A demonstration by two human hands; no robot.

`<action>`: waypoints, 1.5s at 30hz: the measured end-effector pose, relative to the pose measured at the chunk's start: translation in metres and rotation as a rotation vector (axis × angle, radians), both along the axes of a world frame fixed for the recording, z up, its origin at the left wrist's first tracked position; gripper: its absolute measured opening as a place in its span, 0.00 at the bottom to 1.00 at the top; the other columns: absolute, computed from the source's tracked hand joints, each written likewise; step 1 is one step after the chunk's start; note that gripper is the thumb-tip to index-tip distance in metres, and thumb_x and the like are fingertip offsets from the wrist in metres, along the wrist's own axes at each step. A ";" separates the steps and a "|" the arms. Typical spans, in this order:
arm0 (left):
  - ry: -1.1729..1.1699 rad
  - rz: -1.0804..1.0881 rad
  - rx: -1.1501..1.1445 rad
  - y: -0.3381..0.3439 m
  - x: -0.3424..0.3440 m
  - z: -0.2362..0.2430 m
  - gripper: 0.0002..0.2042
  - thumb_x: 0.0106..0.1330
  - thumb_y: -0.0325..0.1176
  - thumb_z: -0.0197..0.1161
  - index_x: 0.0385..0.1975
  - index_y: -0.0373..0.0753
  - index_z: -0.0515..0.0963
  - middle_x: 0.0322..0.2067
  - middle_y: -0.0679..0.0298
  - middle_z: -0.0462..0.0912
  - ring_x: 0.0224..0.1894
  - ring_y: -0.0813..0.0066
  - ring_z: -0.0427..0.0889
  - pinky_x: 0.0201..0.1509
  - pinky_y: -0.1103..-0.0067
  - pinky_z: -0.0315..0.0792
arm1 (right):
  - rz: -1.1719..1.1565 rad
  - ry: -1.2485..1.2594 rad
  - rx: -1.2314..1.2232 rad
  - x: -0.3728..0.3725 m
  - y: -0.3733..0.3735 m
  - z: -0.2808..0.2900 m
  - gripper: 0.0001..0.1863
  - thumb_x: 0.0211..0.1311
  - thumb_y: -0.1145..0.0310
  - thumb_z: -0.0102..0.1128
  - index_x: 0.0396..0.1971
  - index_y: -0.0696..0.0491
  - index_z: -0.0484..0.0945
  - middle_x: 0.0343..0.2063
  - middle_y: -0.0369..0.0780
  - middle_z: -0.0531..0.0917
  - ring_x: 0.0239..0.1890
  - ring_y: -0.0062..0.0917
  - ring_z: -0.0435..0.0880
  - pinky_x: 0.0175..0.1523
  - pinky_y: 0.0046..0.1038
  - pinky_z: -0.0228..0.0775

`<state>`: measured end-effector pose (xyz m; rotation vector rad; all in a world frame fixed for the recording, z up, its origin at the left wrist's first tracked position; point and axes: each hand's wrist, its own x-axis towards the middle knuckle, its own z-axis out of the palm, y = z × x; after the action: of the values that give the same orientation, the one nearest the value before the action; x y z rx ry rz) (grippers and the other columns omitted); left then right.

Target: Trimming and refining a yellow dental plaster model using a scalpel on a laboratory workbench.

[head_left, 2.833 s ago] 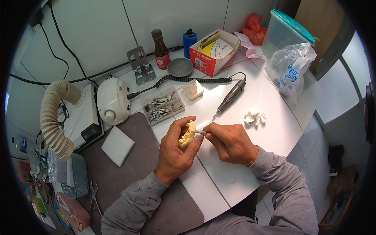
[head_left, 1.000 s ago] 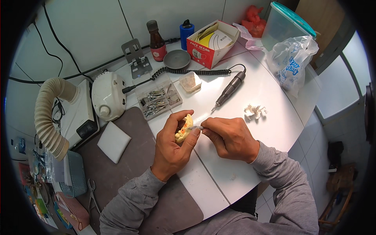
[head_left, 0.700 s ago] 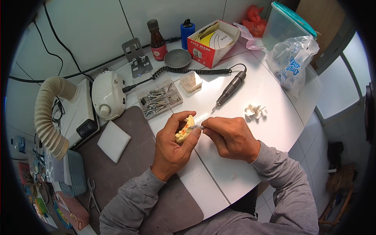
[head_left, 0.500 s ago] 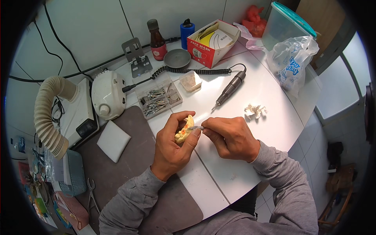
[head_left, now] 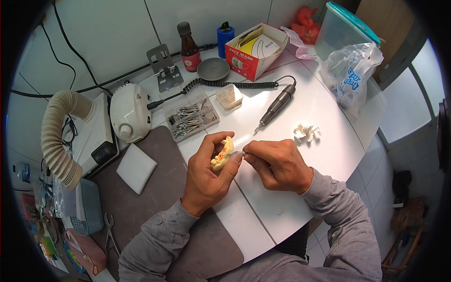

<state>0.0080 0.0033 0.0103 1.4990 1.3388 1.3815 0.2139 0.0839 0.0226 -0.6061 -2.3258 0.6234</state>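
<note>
A person seated at a white round table (head_left: 324, 117) is holding a small yellowish dental cast (head_left: 221, 157) above the near part of the tabletop. The left hand (head_left: 209, 176) is cupping the cast, thumb and fingers closed around it. The right hand (head_left: 277, 164) is pinching a slim metal hand tool (head_left: 236, 153), its tip touching the cast's upper face. This appears to be the fine shaping stage, with the tool working at one spot on the cast. The following stroke is likely calling for a steady left grip and light, short pressure from the right fingertips. The cast is pale yellow with an orange-red patch, curved like a jaw arch and tilted toward the face. A grey motor handpiece (head_left: 277, 104) is lying unused just beyond the hands, and a clear box of burs (head_left: 192, 117) is sitting to its left
</note>
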 end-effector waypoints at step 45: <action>-0.025 -0.016 -0.069 -0.001 -0.002 0.000 0.19 0.76 0.33 0.72 0.61 0.32 0.80 0.40 0.59 0.88 0.40 0.78 0.85 0.44 0.78 0.78 | -0.023 0.023 0.038 0.000 0.002 -0.001 0.05 0.71 0.71 0.71 0.37 0.53 0.82 0.22 0.41 0.84 0.20 0.38 0.84 0.24 0.37 0.70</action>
<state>0.0061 0.0025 0.0100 1.4387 1.3429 1.3267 0.2143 0.0858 0.0220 -0.6042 -2.3006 0.5708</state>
